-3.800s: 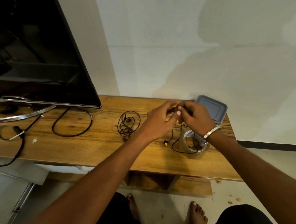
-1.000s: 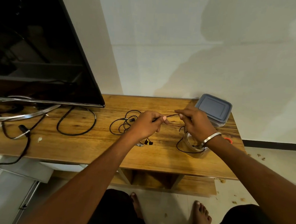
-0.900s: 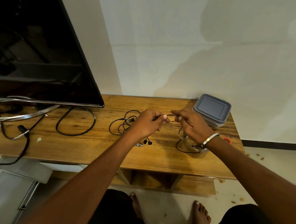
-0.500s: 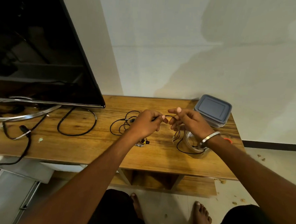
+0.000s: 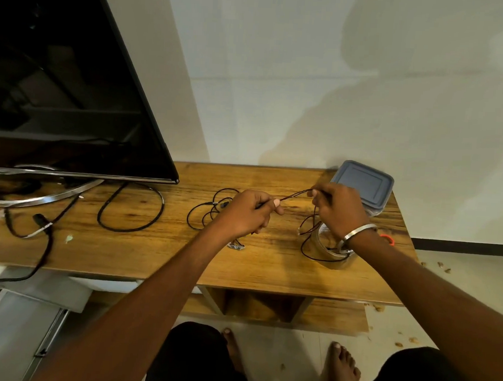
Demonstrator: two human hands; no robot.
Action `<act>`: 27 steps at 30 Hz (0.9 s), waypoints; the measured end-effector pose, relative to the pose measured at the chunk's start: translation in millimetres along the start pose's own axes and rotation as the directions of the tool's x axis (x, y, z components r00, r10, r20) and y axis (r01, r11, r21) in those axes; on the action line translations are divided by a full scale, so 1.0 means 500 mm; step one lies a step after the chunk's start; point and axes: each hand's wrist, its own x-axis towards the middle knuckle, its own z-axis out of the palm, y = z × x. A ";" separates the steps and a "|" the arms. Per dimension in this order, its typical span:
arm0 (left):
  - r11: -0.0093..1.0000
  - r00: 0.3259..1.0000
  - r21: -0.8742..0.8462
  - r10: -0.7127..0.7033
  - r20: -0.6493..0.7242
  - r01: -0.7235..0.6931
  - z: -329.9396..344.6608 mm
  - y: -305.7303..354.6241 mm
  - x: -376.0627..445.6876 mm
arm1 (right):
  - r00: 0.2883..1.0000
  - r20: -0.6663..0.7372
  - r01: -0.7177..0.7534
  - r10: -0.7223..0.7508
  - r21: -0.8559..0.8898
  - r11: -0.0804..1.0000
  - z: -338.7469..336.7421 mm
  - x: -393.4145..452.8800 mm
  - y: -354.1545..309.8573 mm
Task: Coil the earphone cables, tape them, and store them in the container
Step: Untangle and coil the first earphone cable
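A thin dark earphone cable (image 5: 295, 195) is stretched taut between my two hands above the wooden table (image 5: 152, 255). My left hand (image 5: 247, 213) pinches one end and my right hand (image 5: 339, 209) pinches the other; the slack hangs down and loops on the table around a clear tape roll (image 5: 333, 254). Another black earphone cable (image 5: 206, 214) lies tangled on the table just left of my left hand. The container with a grey lid (image 5: 362, 182) stands shut at the back right corner, behind my right hand.
A large black TV (image 5: 59, 90) on a metal stand fills the left. A thick black power cable (image 5: 131, 209) loops on the table beside it. A small orange object (image 5: 387, 238) lies near the right edge. A white wall stands behind.
My hands were close together half a second ago; they have moved apart and pulled the cable straight between them.
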 end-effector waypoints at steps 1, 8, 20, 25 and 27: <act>1.000 1.000 -0.008 0.006 0.005 -0.006 -0.001 -0.001 -0.001 | 1.000 -0.017 -0.021 0.021 -0.010 1.000 -0.002 0.000 0.003; 0.996 0.999 -0.084 -0.002 0.044 0.006 0.000 0.000 -0.004 | 0.983 -0.104 -0.154 0.151 -0.018 0.988 -0.001 0.002 0.006; 0.992 0.994 -0.112 -0.051 0.094 0.062 0.007 -0.004 -0.015 | 0.973 0.096 -0.190 0.208 -0.166 0.968 0.021 -0.003 0.024; 0.990 0.995 -0.130 -0.039 0.090 0.050 0.017 0.006 -0.013 | 0.925 0.269 0.298 -0.269 -0.072 0.952 0.038 -0.017 -0.008; 0.991 0.995 -0.124 -0.028 0.094 0.040 0.015 0.007 -0.013 | 0.883 0.302 0.404 -0.359 -0.101 0.909 0.048 -0.016 -0.017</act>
